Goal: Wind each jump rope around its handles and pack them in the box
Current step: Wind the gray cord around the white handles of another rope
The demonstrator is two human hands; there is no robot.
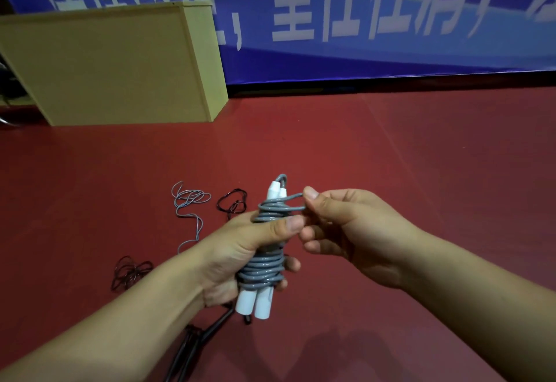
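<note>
While the grey rope [264, 264] nears fully wound, packing waits.
Left hand [240, 249] grips its 2 white handles [255, 302]; right hand [340, 225] fingers pinch the last loop; other ropes [189, 201] lie loose on the floor.

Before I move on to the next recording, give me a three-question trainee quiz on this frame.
1. True or false: the grey rope is wound around two white handles.
2. Which hand pinches the loose end of the grey rope? A) left hand B) right hand C) neither
3. Fill in: the unwound ropes lie on the ____ floor.

Key
1. True: coils wrap both handles, held side by side in the left hand.
2. B: thumb and fingers of the right hand pinch a loop near the top of the handles.
3. Red: grey and dark ropes lie loose on it, beyond the hands.
</note>
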